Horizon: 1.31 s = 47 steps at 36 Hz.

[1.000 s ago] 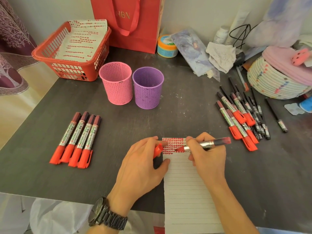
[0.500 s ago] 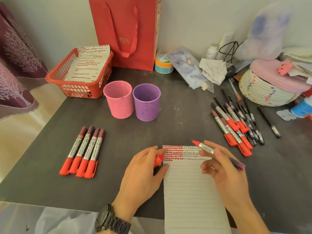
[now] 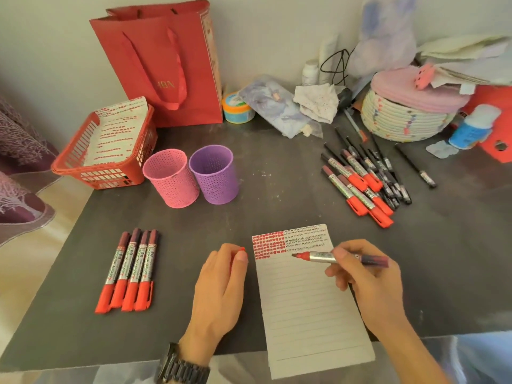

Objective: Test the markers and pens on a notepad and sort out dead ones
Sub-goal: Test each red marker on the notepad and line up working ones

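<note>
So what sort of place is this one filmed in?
Probably a home desk against a wall: red paper gift bag, white coiled-rope basket with pink lid, purple tree-patterned curtain beside the dark grey tabletop.

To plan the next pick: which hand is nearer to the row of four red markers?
Left. The left hand lies right of the four red markers, holding a red cap. The right hand is farther right, across the notepad, gripping an uncapped marker.

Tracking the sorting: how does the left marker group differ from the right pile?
The left group is four red markers in a neat side-by-side row; the right pile is loose and overlapping. The left group holds only markers; the right pile mixes in thin black pens. Both lie on the table, red caps on.
</note>
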Available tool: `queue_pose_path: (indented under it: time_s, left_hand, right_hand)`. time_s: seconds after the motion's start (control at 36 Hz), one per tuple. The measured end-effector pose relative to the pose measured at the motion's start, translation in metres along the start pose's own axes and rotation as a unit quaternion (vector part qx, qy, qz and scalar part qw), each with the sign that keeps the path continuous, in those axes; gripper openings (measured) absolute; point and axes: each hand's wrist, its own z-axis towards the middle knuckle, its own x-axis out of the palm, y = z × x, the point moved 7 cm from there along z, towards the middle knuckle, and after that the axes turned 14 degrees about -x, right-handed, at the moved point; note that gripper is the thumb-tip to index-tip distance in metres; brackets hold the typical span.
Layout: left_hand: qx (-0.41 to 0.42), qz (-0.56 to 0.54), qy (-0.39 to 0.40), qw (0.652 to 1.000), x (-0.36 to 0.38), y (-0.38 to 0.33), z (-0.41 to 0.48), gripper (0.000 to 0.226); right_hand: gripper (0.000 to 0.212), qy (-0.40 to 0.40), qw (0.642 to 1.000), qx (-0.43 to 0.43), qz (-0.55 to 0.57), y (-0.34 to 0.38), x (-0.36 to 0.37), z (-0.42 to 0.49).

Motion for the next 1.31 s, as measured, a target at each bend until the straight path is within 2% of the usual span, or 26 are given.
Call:
queue_pose_path:
  time_s: [0.11, 0.19, 0.31, 0.69, 1.11, 1.31]
  left_hand:
    - [0.001, 0.022, 0.005, 1.000, 0.001, -0.006, 0.001, 0.028]
    - [0.001, -0.020, 0.019, 1.000, 0.004, -0.015, -0.002, 0.021]
    - [0.018, -0.065, 0.042, 0.997, 0.010, -0.028, -0.004, 0.024]
    - [0.020, -0.048, 0.074, 0.996, 0.013, -0.028, 0.008, 0.030]
    - [0.026, -0.041, 0.202, 0.978, 0.023, -0.051, -0.001, 0.025]
    - [0.009, -0.050, 0.225, 0.973, 0.016, -0.060, -0.004, 0.022]
  right_hand:
    - [0.004, 0.016, 0.999, -0.006, 0.028, 0.006, 0.003, 0.000]
    - [0.014, 0.040, 0.999, -0.022, 0.024, 0.011, 0.005, -0.001]
    - [0.022, 0.064, 0.998, -0.014, -0.008, 0.011, 0.006, -0.002]
    - [0.025, 0.081, 0.997, -0.010, 0.014, 0.010, 0.006, -0.002]
    - [0.023, 0.134, 0.990, 0.000, 0.034, 0.014, 0.010, -0.002]
    - [0.028, 0.161, 0.987, -0.003, -0.012, 0.018, 0.011, -0.005]
